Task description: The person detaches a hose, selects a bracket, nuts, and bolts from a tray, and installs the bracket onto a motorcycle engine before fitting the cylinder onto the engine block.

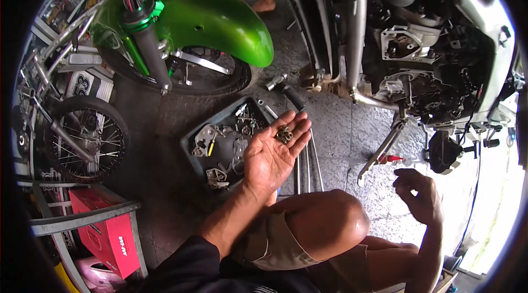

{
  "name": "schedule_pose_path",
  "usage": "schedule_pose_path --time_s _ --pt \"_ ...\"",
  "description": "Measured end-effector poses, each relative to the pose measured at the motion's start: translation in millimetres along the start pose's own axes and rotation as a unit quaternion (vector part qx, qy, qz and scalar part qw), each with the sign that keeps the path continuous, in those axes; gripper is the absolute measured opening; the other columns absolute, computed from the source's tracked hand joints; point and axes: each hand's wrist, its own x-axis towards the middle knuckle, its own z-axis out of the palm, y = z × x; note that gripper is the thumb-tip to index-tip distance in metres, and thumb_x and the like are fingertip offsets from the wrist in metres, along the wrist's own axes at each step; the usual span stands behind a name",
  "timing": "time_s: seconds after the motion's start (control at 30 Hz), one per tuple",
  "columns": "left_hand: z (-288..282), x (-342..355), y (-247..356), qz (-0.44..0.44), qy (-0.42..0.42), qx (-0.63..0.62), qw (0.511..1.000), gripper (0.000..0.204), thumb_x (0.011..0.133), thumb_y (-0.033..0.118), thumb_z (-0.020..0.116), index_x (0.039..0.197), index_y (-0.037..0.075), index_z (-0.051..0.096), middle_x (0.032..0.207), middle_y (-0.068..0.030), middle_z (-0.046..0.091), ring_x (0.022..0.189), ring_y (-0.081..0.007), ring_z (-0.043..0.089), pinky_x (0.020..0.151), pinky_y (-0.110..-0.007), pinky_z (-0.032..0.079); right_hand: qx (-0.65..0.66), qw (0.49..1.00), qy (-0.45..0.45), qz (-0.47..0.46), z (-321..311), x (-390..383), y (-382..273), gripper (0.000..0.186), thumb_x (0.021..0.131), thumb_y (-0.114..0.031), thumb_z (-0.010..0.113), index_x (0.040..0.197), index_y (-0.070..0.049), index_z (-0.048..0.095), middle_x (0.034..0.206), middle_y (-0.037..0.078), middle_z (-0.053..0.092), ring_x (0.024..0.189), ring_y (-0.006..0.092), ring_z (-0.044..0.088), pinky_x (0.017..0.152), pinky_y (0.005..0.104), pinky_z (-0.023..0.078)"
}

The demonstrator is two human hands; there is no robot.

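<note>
My left hand (272,155) is palm up over the parts tray, its fingers slightly cupped. A small cluster of dark, brassy metal parts (284,134) rests on its fingers; their exact kind is too small to tell. Below it is a black tray (190,147) with metal covers, bolts and a yellow-handled tool (211,148). To the right, my right hand (421,197) is raised above the floor with fingers curled in; whatever it may hold is hidden. In front of that hand stands a motorcycle with its engine (410,84) opened up and gears and casings exposed.
A motorcycle with a green front fender (214,21) stands at the upper left. A ratchet-like tool (276,81) and long metal rods (313,161) lie near the tray. A red-tipped tube (391,158) is by the kickstand (379,153). A red box (107,232) sits on a rack.
</note>
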Motion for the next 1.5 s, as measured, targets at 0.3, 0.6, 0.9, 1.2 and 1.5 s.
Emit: schedule_pose_path --time_s 0.3,0.6,0.9,1.2,1.5 --pt "-71.6 24.6 40.3 0.1 0.114 0.09 0.984 0.018 0.092 0.016 0.055 0.103 0.002 0.059 0.091 -0.0059 0.061 0.086 -0.0205 0.06 0.077 -0.033 0.05 0.092 0.993 0.074 0.023 -27.3 -37.0 57.1 0.035 0.087 -0.01 0.063 0.119 0.002 0.057 0.088 0.008 0.064 0.079 0.0133 0.06 0.073 0.028 0.051" --pt "-238.2 84.6 46.3 0.065 0.243 0.866 0.433 0.028 0.083 0.028 0.065 0.107 0.013 0.07 0.1 -0.0149 0.07 0.095 -0.0331 0.067 0.081 -0.043 0.053 0.127 0.978 0.158 0.051 -45.9 -63.1 105.2 0.051 0.089 -0.036 0.067 0.12 0.002 0.056 0.085 0.006 0.061 0.072 0.0115 0.058 0.066 0.0261 0.048" --pt "-237.9 101.7 37.8 -0.004 0.307 0.891 0.335 0.03 0.082 0.026 0.066 0.108 0.013 0.066 0.098 -0.0176 0.069 0.095 -0.0363 0.066 0.081 -0.045 0.053 0.088 0.981 0.154 0.076 -42.3 -56.4 100.4 0.054 0.089 -0.041 0.065 0.12 0.002 0.056 0.084 0.006 0.061 0.071 0.0121 0.057 0.065 0.0267 0.048" --pt "-270.1 51.5 29.7 0.123 0.298 0.862 0.39 0.027 0.082 0.032 0.068 0.099 0.011 0.065 0.087 -0.0158 0.069 0.083 -0.0373 0.066 0.073 -0.047 0.052 0.11 0.982 0.14 0.06 -45.5 -50.2 114.4 0.049 0.091 -0.038 0.063 0.121 -0.001 0.056 0.084 0.004 0.059 0.071 0.0109 0.056 0.065 0.0261 0.047" --pt "-285.5 6.7 29.7 0.086 0.266 0.763 0.583 0.02 0.083 0.022 0.064 0.085 0.002 0.065 0.076 -0.0076 0.068 0.07 -0.0171 0.065 0.066 -0.032 0.052 0.098 0.986 0.128 0.048 -46.0 -47.2 112.8 0.049 0.092 -0.038 0.063 0.121 0.0 0.056 0.084 0.005 0.06 0.071 0.0108 0.056 0.065 0.0261 0.047"
